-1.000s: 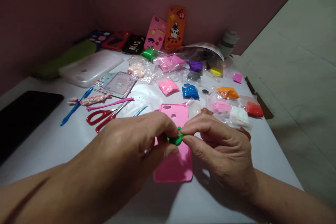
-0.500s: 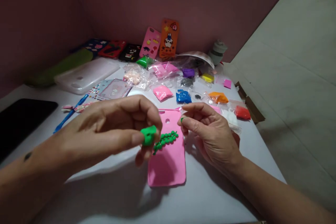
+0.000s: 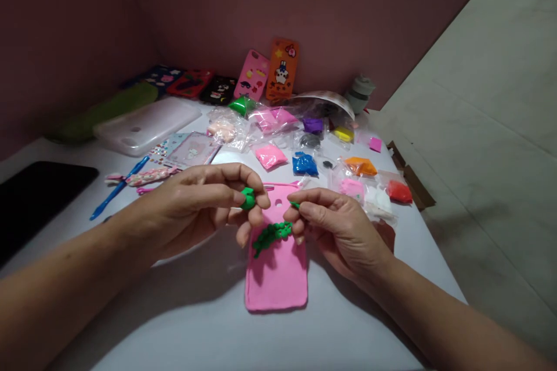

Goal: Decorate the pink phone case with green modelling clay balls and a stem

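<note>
Between the thumb and fingers of my left hand (image 3: 204, 200) is a lump of green clay (image 3: 248, 199). My right hand (image 3: 343, 226) pinches a small bit of green clay (image 3: 295, 204) between thumb and forefinger. Both hands hover over a pink phone case (image 3: 278, 284) lying flat on the white table. Across the case runs a slanting row of small green clay balls (image 3: 270, 236), like a leafy sprig; my right fingers partly cover its upper end. A camera hole shows near the top of the case.
Behind my hands lie bags of coloured clay, among them blue (image 3: 305, 163), orange (image 3: 361, 166) and red (image 3: 399, 191). Decorated cases (image 3: 282, 69) lean on the wall. On the left are a black phone (image 3: 47, 203), a blue modelling tool (image 3: 117, 188) and a clear case (image 3: 148, 124).
My left hand has drawn back and turned slightly, still with the green lump. My right hand has moved down and a little left, over the upper end of the sprig.
</note>
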{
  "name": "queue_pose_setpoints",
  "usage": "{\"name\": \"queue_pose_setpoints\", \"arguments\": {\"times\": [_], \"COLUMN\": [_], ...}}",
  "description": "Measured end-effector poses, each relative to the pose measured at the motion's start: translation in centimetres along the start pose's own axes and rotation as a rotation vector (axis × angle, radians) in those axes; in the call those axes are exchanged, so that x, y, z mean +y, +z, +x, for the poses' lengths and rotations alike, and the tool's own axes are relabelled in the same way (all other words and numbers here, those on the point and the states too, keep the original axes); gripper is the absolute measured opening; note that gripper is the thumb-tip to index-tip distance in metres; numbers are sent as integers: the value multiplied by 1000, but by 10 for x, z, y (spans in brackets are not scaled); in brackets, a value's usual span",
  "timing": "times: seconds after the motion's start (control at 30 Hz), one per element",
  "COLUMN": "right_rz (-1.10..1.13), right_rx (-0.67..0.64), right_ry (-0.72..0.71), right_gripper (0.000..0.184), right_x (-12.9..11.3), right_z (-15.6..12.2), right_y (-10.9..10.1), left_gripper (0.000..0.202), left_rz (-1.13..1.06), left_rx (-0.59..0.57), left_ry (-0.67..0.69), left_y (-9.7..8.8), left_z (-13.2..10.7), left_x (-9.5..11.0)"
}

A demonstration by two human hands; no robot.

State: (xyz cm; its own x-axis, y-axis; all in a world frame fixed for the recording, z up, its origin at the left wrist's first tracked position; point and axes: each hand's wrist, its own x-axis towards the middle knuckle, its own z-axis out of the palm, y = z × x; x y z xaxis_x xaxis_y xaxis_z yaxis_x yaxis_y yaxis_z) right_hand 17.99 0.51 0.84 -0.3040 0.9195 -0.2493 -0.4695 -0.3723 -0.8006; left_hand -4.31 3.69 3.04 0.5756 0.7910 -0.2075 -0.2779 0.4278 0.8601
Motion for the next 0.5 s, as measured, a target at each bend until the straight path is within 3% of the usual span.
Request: {"name": "queue_pose_setpoints", "arguments": {"times": [0.13,0.3,0.4,0.5], "right_rz": [-33,-138,-138,-175], "right_rx": [36,17,-9,-9], "right_ry": [-22,-101,-109,-104], "right_gripper": [26,26,23,21], "right_x": [1,9,14,17], "right_z": [-2,-5,-8,-9], "right_y": [3,4,5,7], "left_gripper": [13,25,17,5], "left_rz": [11,335,541,766], "left_rx": [27,100,96,100], "left_ry": [-31,-42,81,321], "left_y": [1,11,15,14], "left_z": [-4,-9,-9,-11], "left_x": [-5,-15,-20,-25]}}
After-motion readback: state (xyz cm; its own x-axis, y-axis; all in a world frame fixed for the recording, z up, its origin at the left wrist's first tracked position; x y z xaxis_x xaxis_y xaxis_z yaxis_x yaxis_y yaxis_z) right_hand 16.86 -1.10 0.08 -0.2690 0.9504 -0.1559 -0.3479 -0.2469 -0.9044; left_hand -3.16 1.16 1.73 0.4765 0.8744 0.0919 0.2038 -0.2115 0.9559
